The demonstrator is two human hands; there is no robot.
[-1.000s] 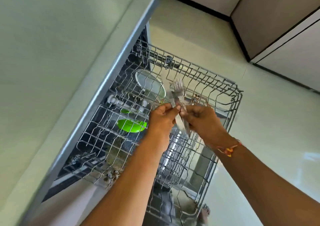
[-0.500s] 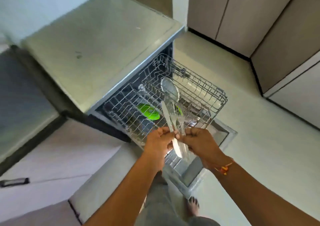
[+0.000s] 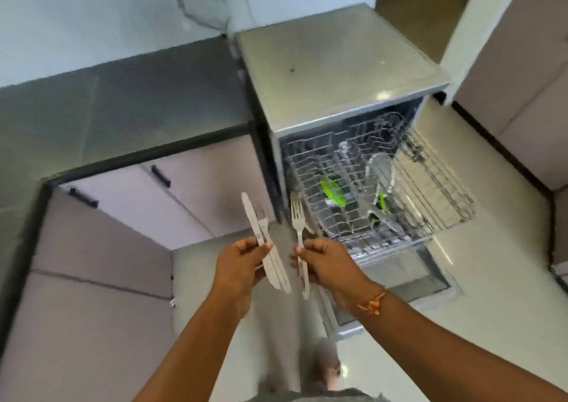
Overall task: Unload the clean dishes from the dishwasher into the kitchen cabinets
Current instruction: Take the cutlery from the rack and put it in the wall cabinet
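In front of the dishwasher rack (image 3: 436, 192), the left hand (image 3: 241, 268) grips a knife (image 3: 251, 218) and the right hand (image 3: 327, 263) pinches a fork (image 3: 298, 229), light, stiff, likely slippery steel, safest held by the handles.

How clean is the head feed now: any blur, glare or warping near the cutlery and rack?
Head view: knife and fork edges readable; rack wires smeared by blur; glare spot on the dishwasher top; wide-angle lens bends the counter edge.

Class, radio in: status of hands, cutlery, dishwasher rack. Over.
Left hand grips knife and another piece. Right hand pinches fork. Rack pulled out, green dish inside. Door down, near the feet.
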